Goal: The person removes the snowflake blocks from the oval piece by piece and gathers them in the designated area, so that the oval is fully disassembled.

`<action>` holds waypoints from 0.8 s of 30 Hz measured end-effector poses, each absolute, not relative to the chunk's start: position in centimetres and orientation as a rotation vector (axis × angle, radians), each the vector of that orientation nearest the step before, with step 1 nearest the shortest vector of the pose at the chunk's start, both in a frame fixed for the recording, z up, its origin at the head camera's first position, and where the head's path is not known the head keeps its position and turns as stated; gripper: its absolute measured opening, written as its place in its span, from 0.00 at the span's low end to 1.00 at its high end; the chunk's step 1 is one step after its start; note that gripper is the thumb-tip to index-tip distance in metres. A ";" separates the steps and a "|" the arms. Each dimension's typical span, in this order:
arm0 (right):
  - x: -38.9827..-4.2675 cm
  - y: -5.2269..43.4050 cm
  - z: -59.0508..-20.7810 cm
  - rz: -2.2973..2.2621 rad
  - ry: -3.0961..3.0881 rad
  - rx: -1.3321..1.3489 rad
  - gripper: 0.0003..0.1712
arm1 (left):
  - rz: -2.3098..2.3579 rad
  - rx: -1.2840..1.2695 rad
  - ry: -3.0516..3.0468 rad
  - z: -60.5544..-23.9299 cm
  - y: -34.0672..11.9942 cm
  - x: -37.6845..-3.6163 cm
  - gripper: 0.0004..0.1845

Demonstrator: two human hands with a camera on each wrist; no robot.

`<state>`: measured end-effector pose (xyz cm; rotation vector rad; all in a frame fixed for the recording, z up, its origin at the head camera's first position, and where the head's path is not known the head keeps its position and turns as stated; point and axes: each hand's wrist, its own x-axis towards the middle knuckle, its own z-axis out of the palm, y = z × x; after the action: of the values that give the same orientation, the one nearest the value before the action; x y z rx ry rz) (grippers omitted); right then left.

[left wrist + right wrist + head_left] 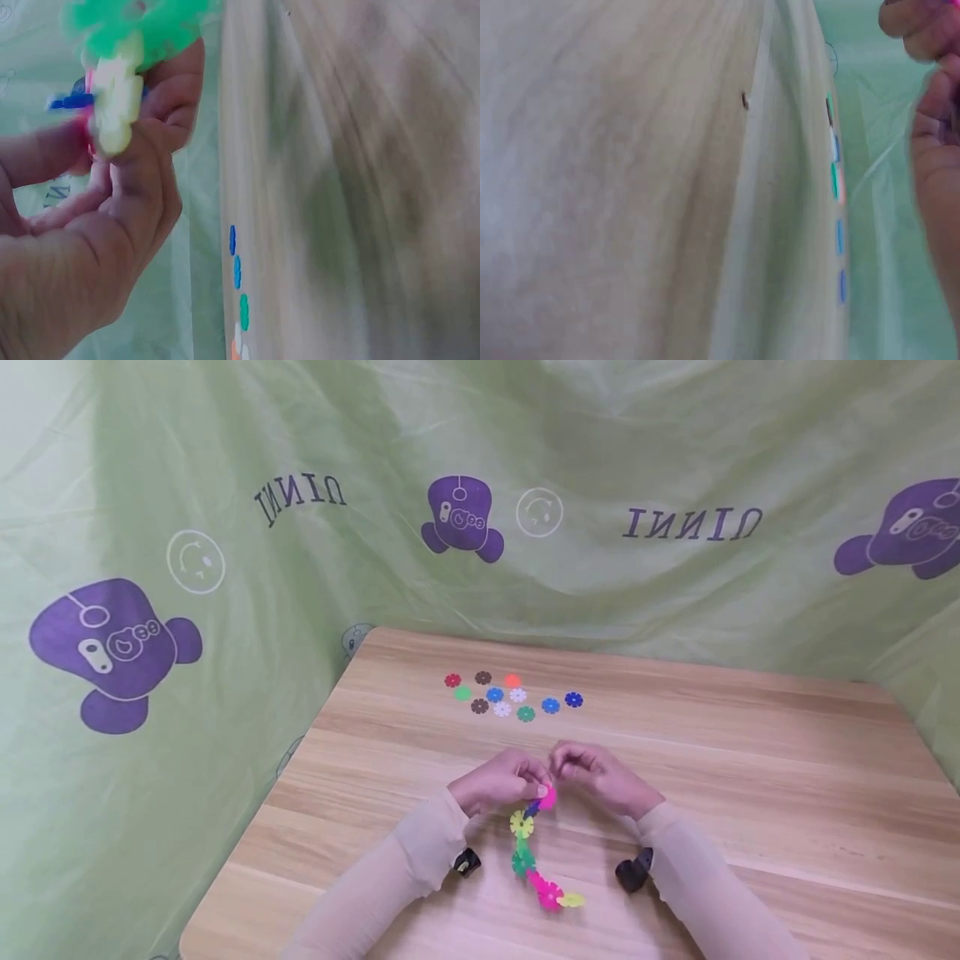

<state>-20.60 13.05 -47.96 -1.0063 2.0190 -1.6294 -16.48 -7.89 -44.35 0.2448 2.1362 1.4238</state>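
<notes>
Pinching a multicoloured chain of notched plastic discs [522, 862] near its pink end, left hand [501, 779] clamped, right hand [606, 778] alongside, cannot tell its grip, purple "INNIU" lettering [682, 525] on green fabric backdrop [585, 602]

In the right wrist view, the left part is filled by the blurred wooden table [615, 187], on which a small dark mark [745, 100] is seen. Along its far edge, discs [835, 181] in green, white, blue and other colours are shown nearly edge-on, and behind them a green cloth [889, 247] is seen. The right hand [936, 142] is cut by the right border, and above it, near the corner, the left hand [924, 26] is partly shown, with a bit of pink [957, 2] at its fingers.
</notes>
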 end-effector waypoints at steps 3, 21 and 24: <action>-21.6 13.8 -47.6 -1.760 2.099 -0.795 0.10 | 1.411 0.242 2.143 -44.1 -8.2 -16.3 0.06; -27.9 15.3 -47.5 -1.493 2.423 0.048 0.20 | 1.508 0.217 2.139 -44.8 -10.3 -16.2 0.05; -28.4 15.7 -47.9 -1.501 2.414 0.122 0.19 | 1.537 0.207 2.113 -45.1 -10.4 -16.0 0.06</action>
<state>-28.42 15.66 -47.89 0.1221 2.4143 -1.5008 -16.05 -10.37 -45.06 0.2070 2.1134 1.5372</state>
